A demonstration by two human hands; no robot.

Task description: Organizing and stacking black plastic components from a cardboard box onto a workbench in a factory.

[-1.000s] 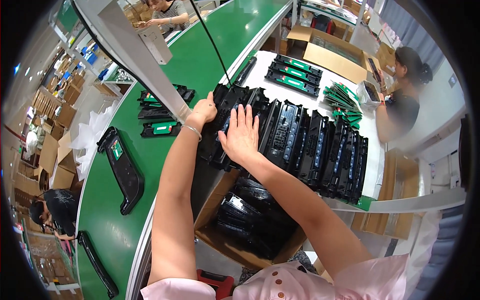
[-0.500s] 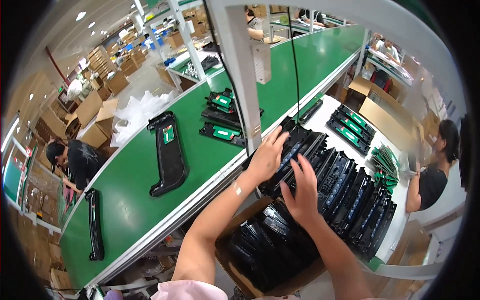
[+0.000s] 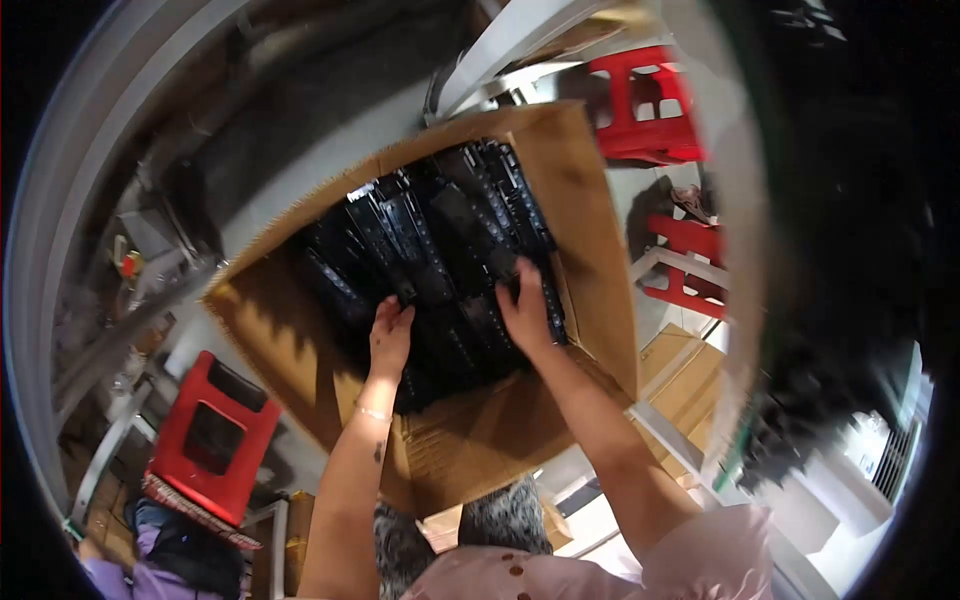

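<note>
Long black plastic housings (image 3: 432,270) lie packed side by side in rows inside a deep open cardboard box (image 3: 590,250). Both my arms reach down into it. My left hand (image 3: 391,335) is at the near-left part of the rows, its fingertips at the edges of the housings and thumb slightly apart. Farther right, my right hand (image 3: 528,315) rests over the housings near the box's right wall, thumb and fingers spread. Neither hand visibly lifts a piece. Dark shadow hides where the fingertips meet the plastic.
A red plastic stool (image 3: 255,430) stands left of the box, and another red stool (image 3: 650,130) beyond it at the upper right. A flat cardboard carton (image 3: 683,375) sits at the right. Metal frame legs surround the box. A person in purple (image 3: 165,540) is at the lower left.
My view has swung from the workbench and green conveyor down to the floor-level box. Both hands have left the row of black housings on the bench and now reach into the box.
</note>
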